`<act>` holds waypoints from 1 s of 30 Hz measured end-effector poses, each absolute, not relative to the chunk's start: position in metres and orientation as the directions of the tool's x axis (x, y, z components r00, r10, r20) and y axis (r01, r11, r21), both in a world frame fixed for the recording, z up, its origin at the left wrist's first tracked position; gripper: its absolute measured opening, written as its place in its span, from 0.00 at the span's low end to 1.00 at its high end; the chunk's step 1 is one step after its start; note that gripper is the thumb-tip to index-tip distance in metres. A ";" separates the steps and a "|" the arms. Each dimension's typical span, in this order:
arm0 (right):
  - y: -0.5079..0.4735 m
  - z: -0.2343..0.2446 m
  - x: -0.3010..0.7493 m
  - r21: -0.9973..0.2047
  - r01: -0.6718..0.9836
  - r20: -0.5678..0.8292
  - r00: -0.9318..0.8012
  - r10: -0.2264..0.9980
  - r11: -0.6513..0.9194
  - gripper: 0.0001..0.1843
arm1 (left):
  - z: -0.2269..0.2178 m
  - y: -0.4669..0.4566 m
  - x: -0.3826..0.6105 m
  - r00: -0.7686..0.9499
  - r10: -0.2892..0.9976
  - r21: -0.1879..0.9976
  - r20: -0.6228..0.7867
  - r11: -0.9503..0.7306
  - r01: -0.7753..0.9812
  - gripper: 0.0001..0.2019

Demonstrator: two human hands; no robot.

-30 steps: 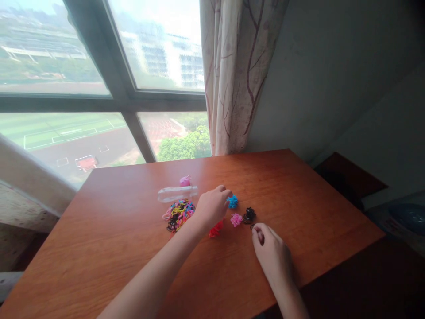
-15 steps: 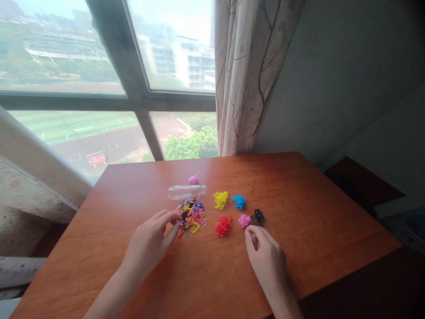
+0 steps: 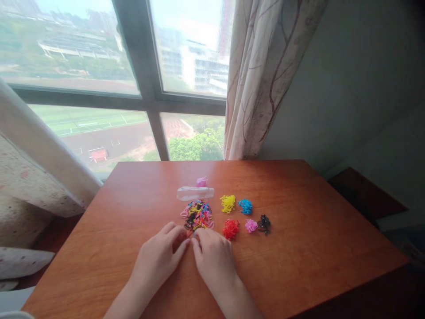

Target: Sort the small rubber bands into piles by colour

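A mixed heap of small coloured rubber bands [image 3: 198, 214] lies on the wooden table [image 3: 299, 221]. Sorted little piles sit to its right: yellow [image 3: 227, 203], blue [image 3: 245, 206], red [image 3: 230, 229], pink [image 3: 251, 226] and black [image 3: 264, 223]. My left hand [image 3: 161, 257] and my right hand [image 3: 212, 257] rest side by side just in front of the mixed heap, fingertips pinched together at its near edge. What the fingertips hold is too small to make out.
A clear plastic bottle [image 3: 195, 193] lies on its side behind the heap, with a pink cap [image 3: 201, 181] beside it. A curtain [image 3: 262, 75] hangs at the window behind the table. A dark lower surface [image 3: 365, 195] stands to the right.
My left hand drew back from the blue pile to the near edge of the mixed heap. My right hand moved left from the black pile to meet it. A yellow pile came into view.
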State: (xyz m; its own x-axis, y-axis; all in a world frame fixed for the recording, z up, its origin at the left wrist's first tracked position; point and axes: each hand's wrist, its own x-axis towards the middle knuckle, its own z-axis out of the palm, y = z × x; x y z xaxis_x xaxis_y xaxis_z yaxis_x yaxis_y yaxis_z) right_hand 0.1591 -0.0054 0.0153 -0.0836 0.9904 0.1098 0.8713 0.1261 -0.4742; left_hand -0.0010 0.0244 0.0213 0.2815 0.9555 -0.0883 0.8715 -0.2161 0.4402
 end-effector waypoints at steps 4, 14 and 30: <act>-0.001 0.014 0.154 -0.432 0.900 0.067 -0.044 0.997 0.068 0.04 | 0.021 0.024 0.001 0.305 0.947 0.453 -0.099 -0.230 0.861 0.08; -0.012 0.011 0.171 -0.463 0.882 0.180 -0.007 0.984 0.091 0.08 | 0.019 0.023 -0.002 0.321 0.939 0.456 -0.119 -0.236 0.858 0.11; 0.045 0.036 0.321 -0.258 0.962 0.162 -0.045 0.986 0.086 0.09 | 0.021 0.023 -0.002 0.324 0.940 0.443 -0.103 -0.248 0.861 0.10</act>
State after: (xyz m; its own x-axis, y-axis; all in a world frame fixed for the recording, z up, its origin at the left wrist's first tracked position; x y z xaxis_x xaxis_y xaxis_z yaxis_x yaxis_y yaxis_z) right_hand 0.3212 0.0449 0.0359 -0.0450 0.9857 0.1622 0.9622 0.0864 -0.2584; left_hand -0.0017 0.0226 0.0211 0.3238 0.9405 -0.1032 0.8613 -0.2479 0.4435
